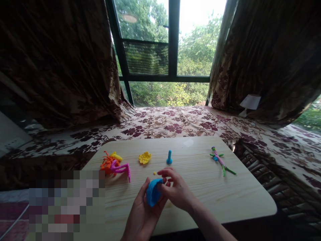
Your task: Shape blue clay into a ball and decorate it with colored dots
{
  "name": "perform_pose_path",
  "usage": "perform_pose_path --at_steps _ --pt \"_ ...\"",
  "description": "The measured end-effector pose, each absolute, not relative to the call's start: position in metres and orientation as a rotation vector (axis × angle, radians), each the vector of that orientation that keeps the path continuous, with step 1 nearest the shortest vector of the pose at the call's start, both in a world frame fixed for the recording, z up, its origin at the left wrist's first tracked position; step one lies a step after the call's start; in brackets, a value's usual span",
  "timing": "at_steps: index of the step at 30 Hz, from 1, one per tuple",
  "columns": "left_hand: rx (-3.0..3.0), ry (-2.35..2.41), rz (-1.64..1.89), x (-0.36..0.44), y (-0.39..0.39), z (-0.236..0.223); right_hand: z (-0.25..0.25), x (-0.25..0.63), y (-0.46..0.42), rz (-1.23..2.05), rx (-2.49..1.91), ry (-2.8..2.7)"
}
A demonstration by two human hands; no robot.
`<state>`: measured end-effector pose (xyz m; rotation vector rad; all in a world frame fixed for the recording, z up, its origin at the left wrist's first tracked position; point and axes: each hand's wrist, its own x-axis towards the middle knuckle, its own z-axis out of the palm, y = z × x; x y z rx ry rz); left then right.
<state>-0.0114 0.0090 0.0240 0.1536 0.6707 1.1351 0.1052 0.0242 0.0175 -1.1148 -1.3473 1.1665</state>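
Observation:
A blue piece of modelling clay [153,193], hollowed like a small bowl, is cradled in my left hand [144,211] above the table's near side. The thumb and fingers of my right hand [177,190] close on its right rim. Just beyond my hands lies a tiny yellow ball [154,173]. Farther back, a blue clay peg with a wider base [169,157] stands upright. To its left sits a ruffled yellow clay piece [144,158].
On the table's left are an orange clay shape with strands [106,166], a yellow piece [116,156] and bent pink clay [121,167]. A pink-and-green clay figure [220,160] lies at the right. The wooden table [225,201] adjoins a flower-patterned window ledge [175,124] bearing a lamp [250,102].

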Motion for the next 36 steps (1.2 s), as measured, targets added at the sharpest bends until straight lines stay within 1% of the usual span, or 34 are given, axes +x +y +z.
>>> perform_pose_path --at_steps 14,17,24,36 --pt "0.170 0.710 1.218 -0.004 0.002 0.017 0.003 0.100 0.022 1.113 -1.166 -1.384" --pt "0.223 0.716 1.169 -0.009 0.003 0.016 0.005 0.104 0.021 1.107 -1.166 -1.409" --pt "0.198 0.715 1.180 -0.020 0.006 0.028 0.020 0.106 0.019 1.133 -1.104 -1.482" --pt "0.088 0.642 1.215 -0.021 0.004 0.024 0.007 0.082 0.025 1.282 -1.048 -1.371"
